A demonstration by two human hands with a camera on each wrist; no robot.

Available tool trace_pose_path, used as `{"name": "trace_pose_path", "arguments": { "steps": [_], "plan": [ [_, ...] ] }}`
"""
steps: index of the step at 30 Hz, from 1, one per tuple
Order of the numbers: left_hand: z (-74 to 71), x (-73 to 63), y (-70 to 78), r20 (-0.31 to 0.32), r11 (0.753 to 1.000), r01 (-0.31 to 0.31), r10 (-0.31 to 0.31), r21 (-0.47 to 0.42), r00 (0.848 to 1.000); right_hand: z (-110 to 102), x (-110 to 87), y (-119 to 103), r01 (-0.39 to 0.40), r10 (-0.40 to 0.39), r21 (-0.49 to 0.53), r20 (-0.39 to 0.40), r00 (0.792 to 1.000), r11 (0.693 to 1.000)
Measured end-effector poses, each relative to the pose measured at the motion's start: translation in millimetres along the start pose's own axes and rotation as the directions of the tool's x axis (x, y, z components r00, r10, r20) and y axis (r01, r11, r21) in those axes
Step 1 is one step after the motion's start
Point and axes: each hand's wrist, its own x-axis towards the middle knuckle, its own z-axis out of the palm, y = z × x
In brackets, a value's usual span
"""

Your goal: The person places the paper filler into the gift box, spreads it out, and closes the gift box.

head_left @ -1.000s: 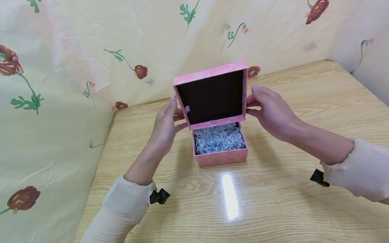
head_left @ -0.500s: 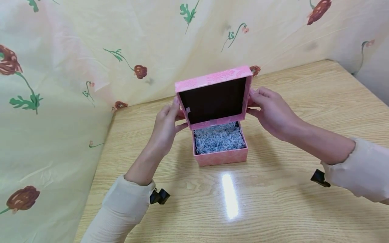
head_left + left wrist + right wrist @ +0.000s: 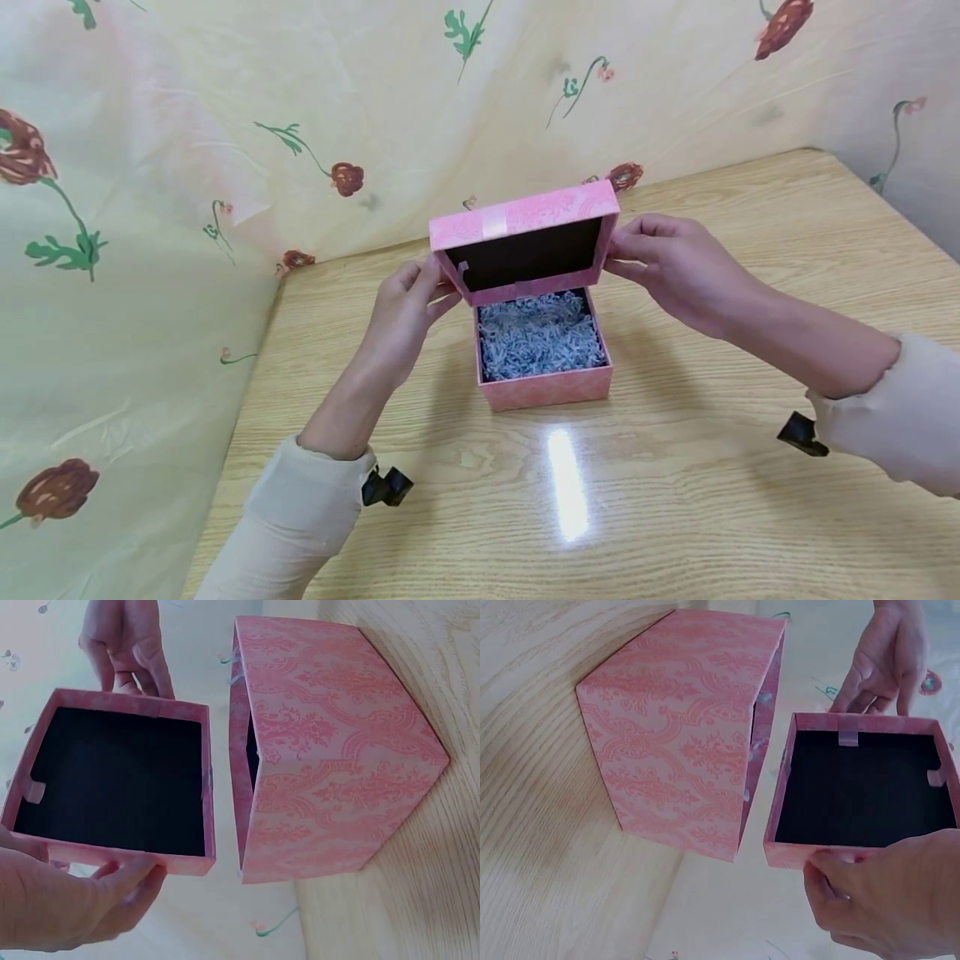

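A pink patterned box point(image 3: 551, 390) stands on the table, filled with pale blue-grey shredded paper point(image 3: 540, 340). Above its back part, a pink lid point(image 3: 525, 208) with a black inside is held tilted, its front edge raised. My left hand point(image 3: 401, 321) grips the lid's left side and my right hand point(image 3: 675, 271) grips its right side. Both wrist views show the lid apart from the box, with fingers under its side walls. Bits of pale tape point(image 3: 848, 735) stick to the lid's inner wall. The fingertips behind the lid are partly hidden.
The wooden table point(image 3: 450, 517) extends around the box, with a bright light reflection in front of it. A flower-printed cloth point(image 3: 375, 100) hangs behind and to the left. Small black devices point(image 3: 387, 486) are at both sleeve cuffs.
The lid has tipped forward and down, so less of its black inside shows and more of its outer front wall. Both hands keep hold of it; the box has stayed put.
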Motion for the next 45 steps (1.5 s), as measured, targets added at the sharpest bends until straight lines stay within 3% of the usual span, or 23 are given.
{"name": "trace_pose_path", "arguments": {
  "steps": [5, 12, 14, 16, 18, 21, 24, 27, 32, 38, 45],
  "plan": [
    [-3.6, -1.4, -2.9, 0.034, 0.999, -0.029, 0.03, -0.03, 0.999, -6.8, 1.5, 0.6, -0.038, 0.039, -0.018, 0.017, 0.999, 0.999],
    [-7.3, -3.2, -7.4, 0.092, 0.995, -0.053, 0.06, -0.083, 0.994, -13.2, 5.9, 3.7, -0.011, 0.011, -0.022, 0.038, 0.999, 1.0],
    [-8.8, -3.7, -9.2, 0.103, 0.997, -0.056, 0.061, -0.05, 0.993, -15.0, 6.1, 5.0, -0.003, 0.004, -0.039, 0.034, 0.999, 0.999],
    [-10.7, -4.1, -10.9, 0.112, 0.998, -0.059, 0.059, 0.0, 0.992, -15.5, 5.7, 6.2, 0.007, -0.006, -0.123, 0.015, 1.0, 0.992],
    [-12.3, -4.3, -12.4, 0.116, 0.997, -0.063, 0.056, 0.055, 0.992, -14.8, 5.0, 6.9, 0.012, -0.014, -0.244, -0.008, 1.0, 0.97],
    [-14.0, -4.2, -14.4, 0.126, 0.993, -0.07, 0.059, 0.091, 0.99, -12.3, 3.8, 7.6, 0.001, -0.022, -0.439, -0.043, 0.999, 0.899],
    [-15.2, -4.1, -16.6, 0.129, 0.994, -0.064, 0.052, 0.092, 0.99, -9.4, 2.9, 7.5, -0.01, -0.022, -0.537, -0.053, 0.998, 0.844],
    [-16.0, -4.3, -19.1, 0.128, 0.997, -0.051, 0.043, 0.06, 0.991, -7.6, 2.2, 8.4, -0.013, -0.019, -0.587, -0.047, 0.999, 0.81],
    [-14.8, -5.0, -25.5, 0.119, 1.0, -0.017, 0.018, -0.006, 0.993, -6.9, 1.4, 16.1, 0.008, -0.034, -0.608, -0.031, 0.999, 0.794],
    [-11.4, -6.7, -39.2, 0.096, 1.0, 0.019, -0.021, 0.024, 0.995, -6.3, -0.4, 27.0, 0.056, -0.075, -0.625, -0.004, 0.997, 0.778],
    [-9.6, -9.7, -51.4, 0.107, 0.999, -0.013, 0.008, 0.041, 0.994, -5.3, -2.6, 37.4, 0.096, -0.095, -0.612, 0.035, 0.995, 0.785]
  ]
}}
